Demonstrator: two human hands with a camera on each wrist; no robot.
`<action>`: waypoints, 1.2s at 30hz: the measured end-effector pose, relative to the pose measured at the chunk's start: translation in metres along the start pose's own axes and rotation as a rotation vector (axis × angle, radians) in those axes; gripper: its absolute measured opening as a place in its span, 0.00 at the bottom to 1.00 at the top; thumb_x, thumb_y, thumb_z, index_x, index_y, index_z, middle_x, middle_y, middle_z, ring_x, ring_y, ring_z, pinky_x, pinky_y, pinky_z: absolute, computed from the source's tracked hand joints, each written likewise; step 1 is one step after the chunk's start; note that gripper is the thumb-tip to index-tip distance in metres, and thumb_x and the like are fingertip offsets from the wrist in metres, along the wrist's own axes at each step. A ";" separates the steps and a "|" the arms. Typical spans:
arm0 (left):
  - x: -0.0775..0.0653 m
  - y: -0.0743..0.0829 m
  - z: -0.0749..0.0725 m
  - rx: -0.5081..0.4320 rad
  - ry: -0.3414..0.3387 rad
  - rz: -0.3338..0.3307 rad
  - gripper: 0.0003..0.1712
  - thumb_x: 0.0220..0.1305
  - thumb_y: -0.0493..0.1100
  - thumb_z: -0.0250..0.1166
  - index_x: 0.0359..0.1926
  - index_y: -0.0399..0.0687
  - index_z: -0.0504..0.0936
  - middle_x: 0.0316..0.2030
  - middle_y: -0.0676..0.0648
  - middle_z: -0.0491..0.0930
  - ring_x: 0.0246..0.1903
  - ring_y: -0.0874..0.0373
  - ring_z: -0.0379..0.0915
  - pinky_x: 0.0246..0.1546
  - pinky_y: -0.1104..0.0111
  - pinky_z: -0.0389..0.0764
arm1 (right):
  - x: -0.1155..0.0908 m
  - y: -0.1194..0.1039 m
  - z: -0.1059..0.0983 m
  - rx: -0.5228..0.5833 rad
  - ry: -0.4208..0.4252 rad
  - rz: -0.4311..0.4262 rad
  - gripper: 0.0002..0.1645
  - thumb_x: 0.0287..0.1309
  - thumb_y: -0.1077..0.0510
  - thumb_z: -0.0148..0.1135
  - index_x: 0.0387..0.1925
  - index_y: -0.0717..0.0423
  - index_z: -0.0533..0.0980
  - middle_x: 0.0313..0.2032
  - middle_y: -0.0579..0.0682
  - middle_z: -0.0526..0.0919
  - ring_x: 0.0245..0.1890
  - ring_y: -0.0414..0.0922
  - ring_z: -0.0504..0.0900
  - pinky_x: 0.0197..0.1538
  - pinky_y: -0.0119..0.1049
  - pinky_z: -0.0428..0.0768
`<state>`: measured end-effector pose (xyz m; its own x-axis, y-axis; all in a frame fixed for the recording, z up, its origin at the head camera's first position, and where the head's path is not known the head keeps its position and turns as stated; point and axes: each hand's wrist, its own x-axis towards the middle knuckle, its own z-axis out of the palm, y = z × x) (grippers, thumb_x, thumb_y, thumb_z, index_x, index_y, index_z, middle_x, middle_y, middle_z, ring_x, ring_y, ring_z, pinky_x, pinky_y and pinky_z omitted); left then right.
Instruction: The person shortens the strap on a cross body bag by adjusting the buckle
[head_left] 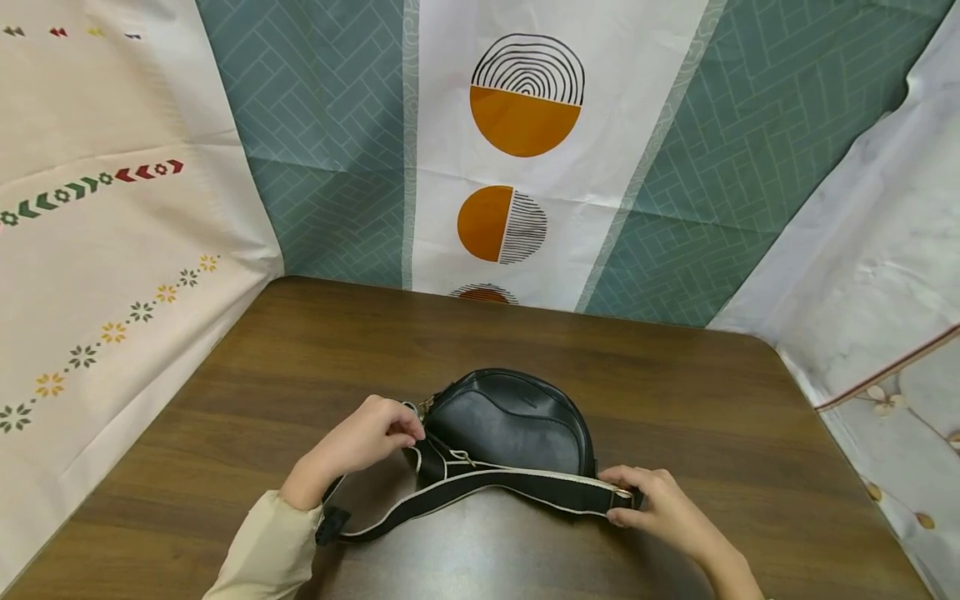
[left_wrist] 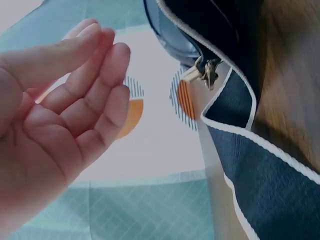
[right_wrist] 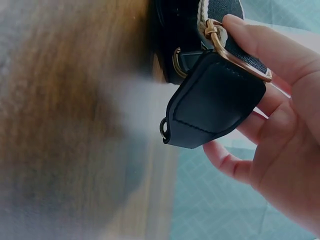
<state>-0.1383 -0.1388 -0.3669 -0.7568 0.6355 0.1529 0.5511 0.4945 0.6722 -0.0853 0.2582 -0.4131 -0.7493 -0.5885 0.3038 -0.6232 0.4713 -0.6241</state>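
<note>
A black half-round shoulder bag lies on the brown table. Its wide black strap, edged in white, curves across the front of the bag and off to the left. At the strap's right end, my right hand pinches the band between thumb and fingers, close to a gold buckle and a black leather end tab. My left hand is by the bag's left end, its fingers loosely bent; the left wrist view shows nothing in it. A gold clasp hangs beside that hand.
The wooden table has rounded far corners. Behind it hangs a green and white patterned cloth, with pale cloths along the left and right sides.
</note>
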 end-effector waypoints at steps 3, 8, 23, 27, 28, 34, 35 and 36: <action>0.006 0.000 0.003 -0.017 -0.017 -0.011 0.05 0.48 0.26 0.63 0.27 0.36 0.81 0.25 0.45 0.80 0.26 0.64 0.73 0.26 0.73 0.74 | -0.001 0.000 0.002 0.004 -0.002 0.014 0.20 0.40 0.64 0.69 0.40 0.56 0.75 0.26 0.39 0.78 0.24 0.32 0.72 0.27 0.28 0.71; 0.015 0.001 0.008 0.000 -0.045 0.002 0.04 0.49 0.29 0.65 0.28 0.39 0.81 0.26 0.48 0.79 0.26 0.65 0.72 0.28 0.72 0.74 | -0.001 -0.001 0.006 0.003 -0.006 -0.003 0.19 0.39 0.65 0.69 0.38 0.54 0.76 0.26 0.38 0.77 0.24 0.32 0.71 0.26 0.27 0.70; 0.041 -0.002 0.029 0.052 -0.162 -0.014 0.07 0.46 0.27 0.66 0.30 0.37 0.81 0.27 0.48 0.80 0.30 0.59 0.75 0.33 0.69 0.75 | 0.001 0.000 0.014 -0.044 0.020 -0.070 0.17 0.38 0.66 0.69 0.34 0.52 0.77 0.26 0.37 0.77 0.23 0.29 0.69 0.25 0.20 0.67; 0.045 -0.003 0.034 0.104 -0.216 -0.004 0.09 0.43 0.26 0.65 0.29 0.38 0.82 0.28 0.49 0.80 0.32 0.58 0.75 0.35 0.70 0.74 | 0.003 -0.003 0.017 -0.048 0.026 -0.074 0.14 0.39 0.65 0.68 0.31 0.51 0.76 0.25 0.35 0.76 0.22 0.28 0.68 0.24 0.19 0.66; 0.046 -0.003 0.035 0.116 -0.226 -0.002 0.09 0.43 0.25 0.64 0.29 0.38 0.82 0.28 0.50 0.79 0.32 0.59 0.75 0.35 0.70 0.74 | 0.004 -0.003 0.017 -0.046 0.022 -0.069 0.13 0.40 0.65 0.68 0.30 0.51 0.76 0.25 0.35 0.76 0.22 0.28 0.68 0.24 0.19 0.67; 0.049 -0.005 0.039 0.166 -0.253 0.002 0.10 0.41 0.25 0.65 0.27 0.40 0.82 0.26 0.52 0.79 0.30 0.61 0.73 0.34 0.70 0.74 | 0.004 -0.007 0.019 -0.032 -0.039 0.021 0.08 0.44 0.62 0.67 0.26 0.51 0.74 0.21 0.33 0.71 0.20 0.27 0.65 0.19 0.23 0.66; 0.049 -0.005 0.040 0.169 -0.253 0.000 0.10 0.41 0.25 0.65 0.26 0.40 0.82 0.26 0.52 0.78 0.30 0.62 0.73 0.33 0.71 0.73 | 0.004 -0.007 0.019 -0.028 -0.050 0.039 0.08 0.45 0.61 0.67 0.25 0.50 0.74 0.20 0.33 0.70 0.19 0.27 0.65 0.19 0.23 0.66; 0.049 -0.006 0.040 0.170 -0.253 0.000 0.10 0.41 0.25 0.65 0.26 0.41 0.82 0.25 0.52 0.78 0.29 0.62 0.73 0.33 0.71 0.73 | 0.004 -0.008 0.019 -0.023 -0.060 0.052 0.08 0.45 0.61 0.66 0.25 0.50 0.74 0.20 0.33 0.70 0.18 0.26 0.65 0.18 0.24 0.66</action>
<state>-0.1643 -0.0872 -0.3919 -0.6569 0.7525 -0.0464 0.6185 0.5731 0.5377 -0.0792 0.2396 -0.4210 -0.7665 -0.6007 0.2273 -0.5892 0.5168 -0.6211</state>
